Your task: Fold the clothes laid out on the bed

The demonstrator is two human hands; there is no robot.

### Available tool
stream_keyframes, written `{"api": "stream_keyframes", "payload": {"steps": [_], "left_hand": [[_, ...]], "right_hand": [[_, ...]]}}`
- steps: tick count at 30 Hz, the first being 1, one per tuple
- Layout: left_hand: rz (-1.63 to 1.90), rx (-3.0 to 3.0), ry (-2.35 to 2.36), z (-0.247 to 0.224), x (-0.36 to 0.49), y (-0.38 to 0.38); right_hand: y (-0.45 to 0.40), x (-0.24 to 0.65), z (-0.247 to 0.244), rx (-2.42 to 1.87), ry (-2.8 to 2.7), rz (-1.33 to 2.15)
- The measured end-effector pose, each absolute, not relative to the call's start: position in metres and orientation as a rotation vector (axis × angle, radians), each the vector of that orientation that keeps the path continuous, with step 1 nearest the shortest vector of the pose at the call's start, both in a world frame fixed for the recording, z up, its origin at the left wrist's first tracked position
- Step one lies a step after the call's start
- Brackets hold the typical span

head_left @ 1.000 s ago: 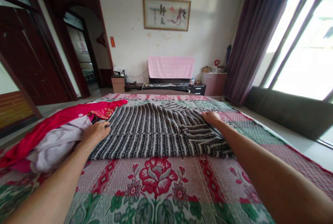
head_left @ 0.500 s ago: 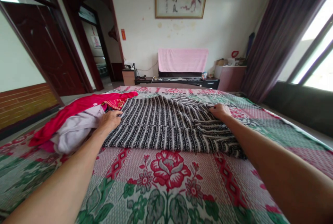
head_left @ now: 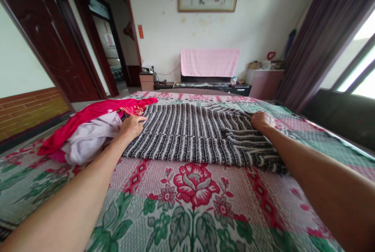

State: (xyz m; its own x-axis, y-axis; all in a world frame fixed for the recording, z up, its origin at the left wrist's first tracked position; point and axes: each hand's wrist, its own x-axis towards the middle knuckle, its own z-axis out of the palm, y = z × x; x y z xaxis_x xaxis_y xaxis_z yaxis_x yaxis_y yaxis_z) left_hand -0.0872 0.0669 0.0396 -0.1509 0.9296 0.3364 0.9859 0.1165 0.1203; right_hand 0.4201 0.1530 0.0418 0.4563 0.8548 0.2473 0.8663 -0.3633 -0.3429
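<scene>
A knit garment [head_left: 178,134] with black and white stripes lies folded across the bed, wider than it is deep. At its right part a folded section [head_left: 246,136] shows stripes running sideways. My left hand [head_left: 132,127] is at the garment's left edge, fingers closed on the cloth, with the index finger lying over it. My right hand [head_left: 261,121] pinches the far right edge; its fingertips are partly hidden. Between the two hands the cloth lies fairly flat and taut.
Left of the garment is a heap with a red garment [head_left: 84,119] and a pale grey garment [head_left: 90,138], close to my left forearm. A flowered bedspread [head_left: 193,213] covers the bed. Beyond it stand a low black cabinet [head_left: 243,89] and a pink cloth [head_left: 209,62] draped over a screen.
My right hand has moved outward to the right, stretching the striped garment. The raised ridge along its far edge has flattened. The view has tilted slightly downward.
</scene>
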Motion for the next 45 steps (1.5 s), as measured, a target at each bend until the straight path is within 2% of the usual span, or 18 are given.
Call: {"api": "stream_keyframes", "payload": {"steps": [4, 10, 13, 16, 21, 26, 29, 35, 40, 45], "left_hand": [[-0.473, -1.932, -2.153, 0.035, -0.084, 0.070], [-0.410, -1.931, -2.185, 0.034, -0.083, 0.070], [-0.416, -1.946, -2.118, 0.037, -0.078, 0.070], [-0.425, -2.061, -1.965, 0.040, -0.068, 0.068], [-0.397, -2.271, -1.829, 0.036, -0.053, 0.065], [-0.196, -2.344, -2.053, 0.021, -0.047, 0.060], [-0.199, -2.344, -2.090, 0.017, -0.048, 0.059], [-0.370, -2.337, -1.984, 0.013, -0.049, 0.060], [-0.482, -2.300, -1.769, 0.021, -0.040, 0.050], [-0.466, -2.439, -1.679, 0.047, -0.027, 0.021]], "right_hand": [[0.153, 0.433, 0.040, -2.335, -1.403, -0.064], [0.144, 0.432, 0.060, -2.359, -1.657, -0.027], [0.131, 0.415, 0.075, -2.207, -1.710, -0.187], [0.110, 0.388, 0.080, -1.989, -1.965, -0.162], [0.074, 0.347, 0.059, -1.734, -2.148, -0.086], [0.062, 0.339, 0.026, -1.627, -2.310, 0.027], [0.061, 0.343, 0.018, -1.623, -2.287, 0.023], [0.049, 0.339, 0.023, -1.589, -2.045, -0.283], [0.032, 0.336, 0.032, -1.679, -2.032, -0.192], [0.006, 0.350, 0.039, -1.536, -1.980, -0.152]]}}
